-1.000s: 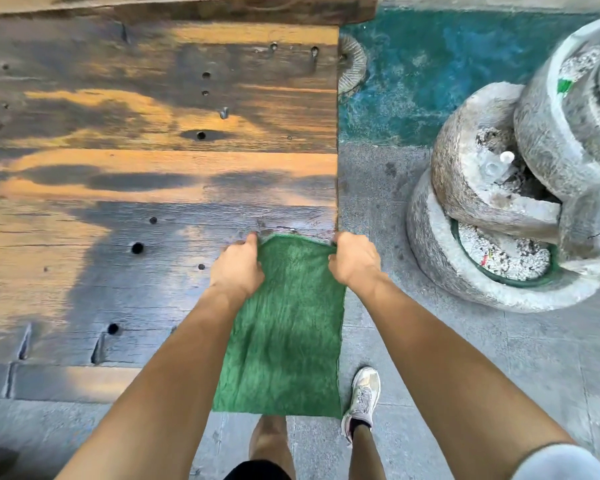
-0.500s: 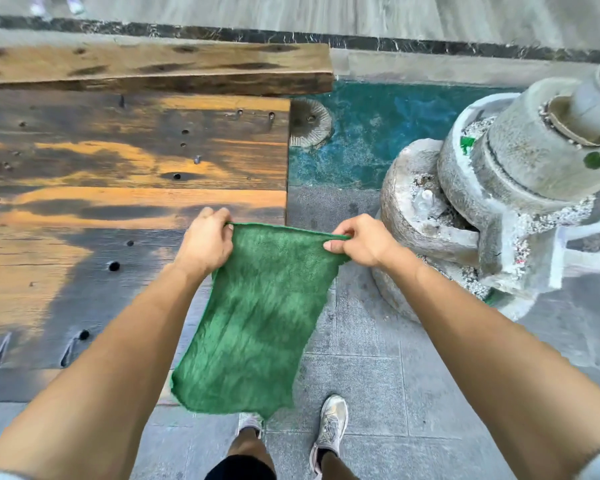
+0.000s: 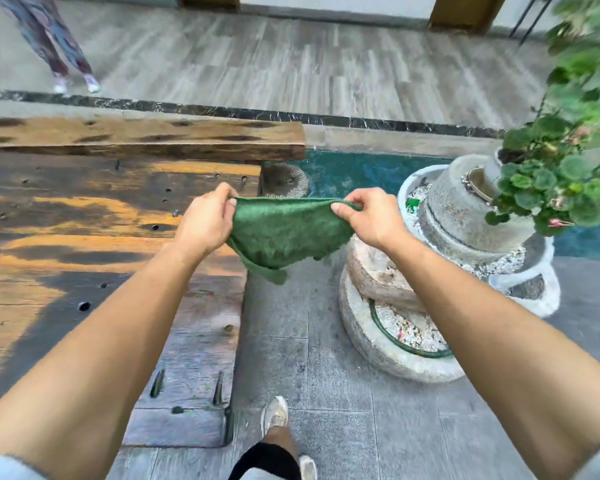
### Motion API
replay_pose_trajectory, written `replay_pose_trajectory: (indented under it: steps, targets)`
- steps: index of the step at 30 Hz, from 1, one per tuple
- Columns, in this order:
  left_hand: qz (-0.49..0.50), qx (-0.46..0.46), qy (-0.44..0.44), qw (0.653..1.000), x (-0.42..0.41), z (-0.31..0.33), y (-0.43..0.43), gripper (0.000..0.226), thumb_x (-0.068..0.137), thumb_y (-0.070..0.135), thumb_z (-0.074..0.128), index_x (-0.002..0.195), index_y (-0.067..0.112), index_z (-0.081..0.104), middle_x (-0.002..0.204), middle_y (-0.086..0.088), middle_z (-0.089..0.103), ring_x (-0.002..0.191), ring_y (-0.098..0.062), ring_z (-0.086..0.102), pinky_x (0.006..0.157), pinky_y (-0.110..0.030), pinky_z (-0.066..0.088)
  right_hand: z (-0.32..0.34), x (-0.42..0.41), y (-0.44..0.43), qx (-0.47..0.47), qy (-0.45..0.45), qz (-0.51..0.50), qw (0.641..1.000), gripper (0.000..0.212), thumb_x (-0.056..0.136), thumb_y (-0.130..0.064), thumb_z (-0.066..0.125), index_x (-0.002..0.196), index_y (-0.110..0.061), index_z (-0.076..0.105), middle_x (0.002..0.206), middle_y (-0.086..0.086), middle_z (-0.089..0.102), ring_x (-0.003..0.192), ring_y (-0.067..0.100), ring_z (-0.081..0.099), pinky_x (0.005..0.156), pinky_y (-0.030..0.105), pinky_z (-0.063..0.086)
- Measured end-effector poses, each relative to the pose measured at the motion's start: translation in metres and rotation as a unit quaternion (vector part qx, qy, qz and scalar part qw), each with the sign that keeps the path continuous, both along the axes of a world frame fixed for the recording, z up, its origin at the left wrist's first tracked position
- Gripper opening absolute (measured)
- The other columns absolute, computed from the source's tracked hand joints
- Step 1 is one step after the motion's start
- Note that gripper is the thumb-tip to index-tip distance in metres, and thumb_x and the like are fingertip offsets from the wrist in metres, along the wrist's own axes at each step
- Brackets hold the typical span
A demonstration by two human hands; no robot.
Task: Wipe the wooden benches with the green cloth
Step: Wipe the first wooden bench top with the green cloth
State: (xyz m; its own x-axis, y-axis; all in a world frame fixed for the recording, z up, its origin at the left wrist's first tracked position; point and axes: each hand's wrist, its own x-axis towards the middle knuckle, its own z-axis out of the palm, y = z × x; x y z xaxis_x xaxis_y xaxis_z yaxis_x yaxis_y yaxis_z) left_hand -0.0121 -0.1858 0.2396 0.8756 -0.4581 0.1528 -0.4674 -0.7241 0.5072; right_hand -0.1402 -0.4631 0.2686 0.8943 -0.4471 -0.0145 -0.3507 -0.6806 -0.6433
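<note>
The cloth hangs in the air, stretched by its top edge between both hands, over the right end of the desk and the paving beside it; its lower part droops in a fold and touches nothing. The left hand pinches one top corner, fingers curled tight on the fabric, and the right hand pinches the other, thumb on top, so each grip is closed on the cloth. Both arms reach forward, nearly straight, wrists level, hands apart by the cloth's width. The near planks of the desk look dark and damp while the farther boards show dry orange patches, so I judge part of the surface wiped and a good deal left; the raised plank behind also looks dry. The cloth is off the wood, which suggests it is being shaken out or refolded between passes. A stone planter stands near on the right.
</note>
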Motion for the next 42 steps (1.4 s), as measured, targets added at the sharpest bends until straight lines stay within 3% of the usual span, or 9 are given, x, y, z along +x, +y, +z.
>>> replay_pose_trajectory:
  steps: [5, 10, 13, 23, 27, 32, 37, 40, 42]
  targets:
    - [-0.006, -0.004, -0.034, 0.999, 0.048, 0.014, -0.036, 0.022, 0.107, 0.019, 0.048, 0.121, 0.005, 0.058, 0.107, -0.027, 0.071, 0.104, -0.047, 0.063, 0.083, -0.047, 0.045, 0.02, 0.041, -0.038, -0.017, -0.032, -0.017, 0.999, 0.029, 0.096, -0.043, 0.074, 0.107, -0.017, 0.081, 0.109, 0.009, 0.077, 0.115, 0.029, 0.064, 0.086, 0.029, 0.042]
    - [-0.011, 0.002, -0.022, 1.0, 0.105, 0.012, -0.072, 0.018, 0.107, 0.019, 0.05, 0.118, 0.01, 0.061, 0.09, -0.022, 0.07, 0.092, -0.046, 0.062, 0.073, -0.04, 0.037, 0.02, 0.093, -0.076, -0.025, -0.027, -0.008, 0.999, 0.027, 0.096, -0.042, 0.073, 0.107, -0.018, 0.08, 0.111, 0.009, 0.077, 0.119, 0.027, 0.062, 0.091, 0.032, 0.045]
    - [-0.027, 0.019, -0.011, 0.999, 0.149, 0.006, -0.093, 0.015, 0.107, 0.021, 0.05, 0.114, 0.015, 0.062, 0.079, -0.012, 0.063, 0.084, -0.043, 0.062, 0.07, -0.037, 0.038, 0.019, 0.139, -0.104, -0.026, 0.011, -0.001, 1.0, 0.024, 0.095, -0.042, 0.076, 0.102, -0.019, 0.08, 0.103, 0.008, 0.074, 0.112, 0.028, 0.062, 0.083, 0.03, 0.042]
    - [-0.048, 0.08, 0.007, 0.996, 0.281, -0.002, -0.15, 0.019, 0.104, 0.031, 0.059, 0.116, 0.021, 0.069, 0.1, -0.018, 0.075, 0.097, -0.043, 0.066, 0.084, -0.042, 0.052, 0.021, 0.265, -0.175, 0.009, 0.087, 0.06, 0.994, 0.016, 0.084, -0.028, 0.088, 0.097, -0.025, 0.079, 0.095, -0.002, 0.07, 0.097, 0.015, 0.061, 0.078, 0.02, 0.038]
    - [-0.04, 0.092, 0.028, 0.995, 0.32, -0.003, -0.166, 0.019, 0.102, 0.035, 0.062, 0.111, 0.021, 0.071, 0.096, -0.01, 0.075, 0.096, -0.039, 0.067, 0.087, -0.045, 0.055, 0.013, 0.301, -0.203, 0.063, 0.08, 0.062, 0.993, 0.018, 0.08, -0.039, 0.09, 0.089, -0.026, 0.081, 0.08, -0.012, 0.069, 0.082, 0.008, 0.06, 0.068, 0.017, 0.042]
    - [-0.046, 0.109, 0.059, 0.991, 0.364, -0.009, -0.185, 0.024, 0.097, 0.049, 0.067, 0.096, 0.026, 0.072, 0.076, 0.008, 0.061, 0.087, -0.028, 0.06, 0.078, -0.038, 0.051, -0.005, 0.347, -0.235, 0.116, 0.067, 0.051, 0.99, 0.029, 0.076, -0.055, 0.089, 0.074, -0.027, 0.082, 0.062, -0.019, 0.067, 0.065, -0.004, 0.058, 0.068, 0.018, 0.043]
    - [-0.056, 0.112, 0.095, 0.988, 0.418, -0.012, -0.213, 0.036, 0.088, 0.061, 0.073, 0.082, 0.026, 0.074, 0.072, 0.005, 0.06, 0.078, -0.023, 0.058, 0.072, -0.036, 0.05, -0.015, 0.408, -0.275, 0.15, 0.073, 0.076, 0.983, 0.025, 0.079, -0.043, 0.091, 0.07, -0.022, 0.08, 0.072, -0.002, 0.073, 0.074, 0.01, 0.061, 0.079, 0.031, 0.048]
    - [-0.053, 0.099, 0.119, 0.986, 0.457, -0.009, -0.237, 0.042, 0.084, 0.065, 0.074, 0.068, 0.026, 0.069, 0.056, 0.01, 0.05, 0.059, -0.013, 0.048, 0.057, -0.03, 0.036, -0.012, 0.451, -0.304, 0.153, 0.073, 0.095, 0.981, 0.026, 0.08, -0.043, 0.089, 0.075, -0.019, 0.081, 0.08, 0.006, 0.078, 0.076, 0.011, 0.063, 0.079, 0.032, 0.05]
    - [-0.048, 0.1, 0.137, 0.984, 0.484, -0.005, -0.254, 0.047, 0.083, 0.066, 0.074, 0.064, 0.023, 0.067, 0.046, 0.012, 0.048, 0.05, -0.007, 0.043, 0.051, -0.028, 0.032, -0.007, 0.479, -0.324, 0.167, 0.081, 0.104, 0.977, 0.027, 0.082, -0.041, 0.089, 0.079, -0.015, 0.082, 0.077, 0.0, 0.078, 0.072, 0.005, 0.064, 0.075, 0.026, 0.048]
